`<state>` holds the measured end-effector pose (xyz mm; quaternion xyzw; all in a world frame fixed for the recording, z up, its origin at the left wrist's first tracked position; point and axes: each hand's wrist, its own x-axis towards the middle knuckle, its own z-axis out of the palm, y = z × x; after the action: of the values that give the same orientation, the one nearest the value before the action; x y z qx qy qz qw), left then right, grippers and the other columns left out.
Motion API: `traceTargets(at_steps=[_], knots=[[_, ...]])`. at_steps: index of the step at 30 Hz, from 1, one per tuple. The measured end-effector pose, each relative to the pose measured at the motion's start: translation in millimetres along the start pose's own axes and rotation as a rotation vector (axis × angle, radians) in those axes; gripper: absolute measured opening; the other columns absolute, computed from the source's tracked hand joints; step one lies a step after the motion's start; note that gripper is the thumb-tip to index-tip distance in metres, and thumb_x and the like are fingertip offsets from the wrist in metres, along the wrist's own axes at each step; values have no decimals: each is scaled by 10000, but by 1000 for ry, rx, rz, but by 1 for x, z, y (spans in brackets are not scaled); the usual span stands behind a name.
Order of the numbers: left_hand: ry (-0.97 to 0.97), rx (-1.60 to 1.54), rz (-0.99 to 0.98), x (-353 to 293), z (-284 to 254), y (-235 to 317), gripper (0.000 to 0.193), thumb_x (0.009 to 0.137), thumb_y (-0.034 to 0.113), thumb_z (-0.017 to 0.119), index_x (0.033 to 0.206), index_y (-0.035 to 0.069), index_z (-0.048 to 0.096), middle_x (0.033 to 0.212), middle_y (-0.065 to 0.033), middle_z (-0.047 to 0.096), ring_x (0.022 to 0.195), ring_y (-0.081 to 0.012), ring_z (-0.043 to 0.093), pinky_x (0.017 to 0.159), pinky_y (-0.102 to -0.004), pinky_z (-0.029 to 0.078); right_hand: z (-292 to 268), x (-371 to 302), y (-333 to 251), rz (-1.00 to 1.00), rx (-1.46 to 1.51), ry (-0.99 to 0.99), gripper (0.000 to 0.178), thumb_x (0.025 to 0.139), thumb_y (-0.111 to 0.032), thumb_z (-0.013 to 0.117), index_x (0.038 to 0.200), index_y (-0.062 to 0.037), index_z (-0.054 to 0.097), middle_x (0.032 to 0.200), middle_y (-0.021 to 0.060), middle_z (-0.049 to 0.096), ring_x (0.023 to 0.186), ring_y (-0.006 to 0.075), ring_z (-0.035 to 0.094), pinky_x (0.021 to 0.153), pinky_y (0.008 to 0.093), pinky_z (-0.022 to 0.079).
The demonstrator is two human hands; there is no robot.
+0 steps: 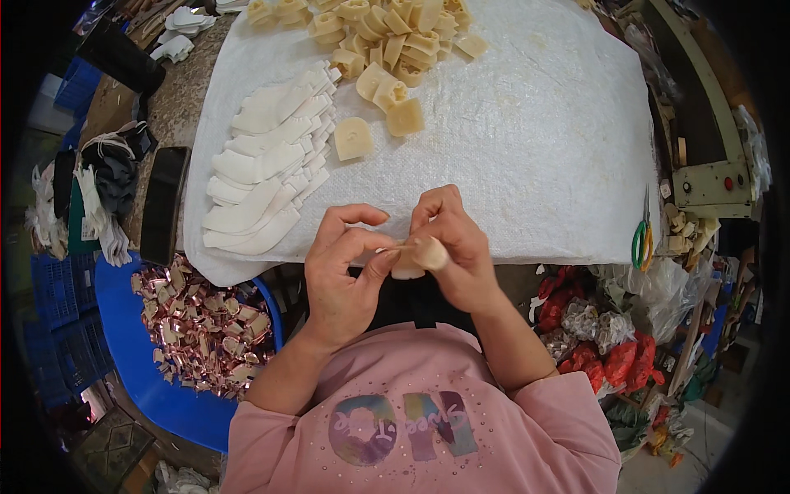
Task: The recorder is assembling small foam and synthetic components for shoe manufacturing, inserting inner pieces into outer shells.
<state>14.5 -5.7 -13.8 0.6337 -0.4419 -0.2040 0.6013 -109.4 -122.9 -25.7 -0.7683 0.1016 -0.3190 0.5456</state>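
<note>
My left hand [341, 272] pinches, between thumb and forefinger, the edge of a small whitish piece [407, 267] just off the table's near edge. My right hand [457, 255] is closed round a pale beige rounded block [430, 253], which looks like a shoe heel; fingers hide much of both. Beyond my left hand, white curved cut pieces [263, 181] lie in overlapping rows. Two loose beige heels [354, 138] rest on the white woven sheet [535, 165], near a heap of similar heels [395, 33].
At lower left a blue basin [123, 329] holds many shiny pink-and-beige pieces [202, 329]. A dark phone [164, 204] lies by the sheet's left edge. Scissors [642, 239] with green and orange handles are at the right edge, above red and clear plastic bags [629, 358]. A green machine frame [712, 185] stands right.
</note>
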Motion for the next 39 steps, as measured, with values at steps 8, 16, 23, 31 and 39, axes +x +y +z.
traceTargets(at_steps=[8, 16, 23, 31, 39], knots=[[-56, 230, 458, 5, 2, 0, 176, 722, -1, 710, 875, 74, 669, 1036, -112, 534, 915, -227, 522, 754, -266, 423, -25, 13, -10, 521, 522, -83, 424, 756, -73, 714, 1140, 9, 551, 1008, 97, 622, 954, 167, 581, 828, 327, 475], [-298, -419, -122, -1, 0, -6, 524, 959, 323, 411, 1361, -8, 354, 1202, -164, 486, 970, -185, 495, 810, -300, 415, -15, 11, -20, 15, -17, -66, 477, 698, -38, 740, 1137, -47, 553, 948, 89, 644, 882, 191, 611, 719, 326, 506], [-302, -577, -323, -10, 12, -8, 578, 947, 376, 380, 1364, 4, 233, 1052, -104, 511, 859, -125, 533, 694, -232, 439, 1, -1, -6, -146, -264, -9, 356, 769, -139, 692, 1096, -72, 570, 1052, 100, 565, 776, 228, 587, 692, 340, 495], [-144, -578, -225, -9, 26, 11, 758, 932, 569, 310, 1378, -20, 141, 978, -133, 520, 682, -126, 544, 555, -231, 445, 1, 19, -15, 604, 613, -260, 213, 921, -208, 537, 903, 2, 569, 853, 97, 555, 529, 113, 585, 374, 210, 487], [-128, -441, -179, -18, 22, 5, 530, 982, 436, 307, 1263, -13, 315, 986, -89, 491, 744, -70, 494, 598, -192, 418, 25, -3, 4, 77, 210, -47, 186, 918, -236, 522, 894, -59, 576, 1025, 70, 546, 917, 220, 501, 826, 330, 418]])
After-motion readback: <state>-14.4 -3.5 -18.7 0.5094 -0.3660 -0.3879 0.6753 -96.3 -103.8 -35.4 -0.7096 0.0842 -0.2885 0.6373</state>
